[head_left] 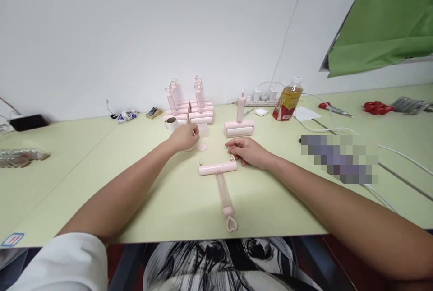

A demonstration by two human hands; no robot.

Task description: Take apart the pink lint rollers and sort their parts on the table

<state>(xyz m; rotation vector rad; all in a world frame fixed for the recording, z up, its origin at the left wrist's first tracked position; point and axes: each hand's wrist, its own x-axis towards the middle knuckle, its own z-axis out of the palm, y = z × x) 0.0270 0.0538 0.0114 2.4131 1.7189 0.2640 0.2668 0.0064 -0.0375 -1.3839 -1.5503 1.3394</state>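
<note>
Head view: I'm seeing the left hand (183,137) with its fingers curled just beside a clear box (203,130); I'm failing to tell whether they're pinching anything. The right hand (248,152) is showing loosely parted fingers at two o'clock from the pink frame (218,168), whose handle is pointing nearly to six. A pink disc (202,147) is lying at eleven, a pink roller (239,129) standing at one.

Arms (131,180) outstretched — left hand (183,137) curled, right hand (248,151) loose
</note>
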